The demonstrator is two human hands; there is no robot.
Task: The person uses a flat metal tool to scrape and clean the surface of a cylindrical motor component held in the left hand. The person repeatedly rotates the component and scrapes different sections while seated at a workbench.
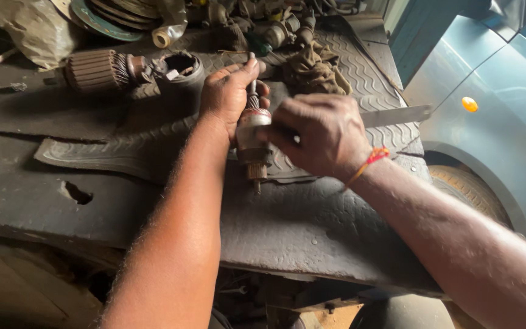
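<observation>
Centre of frame: left hand [231,91] wrapped around a small starter-motor drive gear assembly [252,141], fingers closed on its upper shaft, thumb stretched up along it. The part is held upright above the bench [312,225]: dull grey metal cylinder in the middle, dark collar below, small toothed brass-coloured pinion at the bottom end.

Right hand [318,134], centre-right, fingers curled shut on a flat hacksaw blade [397,114]. The blade is thin, bare grey steel, and runs out to the right of the fist; its inner end meets the cylinder's side. A red-and-orange thread band [372,159] circles the right wrist.

Bench surface: dark, grimy, covered by a ribbed rubber mat [366,79] with wavy tread pattern, edges torn.

Upper left: motor armature [95,70], cylindrical, rusty brown with copper windings, lying on its side. Just beside it a round black cylindrical housing [181,67], open mouth showing. Crumpled oily rag [312,70] at upper centre.

Right edge: blue-grey car body panel [494,122], smooth painted metal, small orange side lamp [470,104].
</observation>
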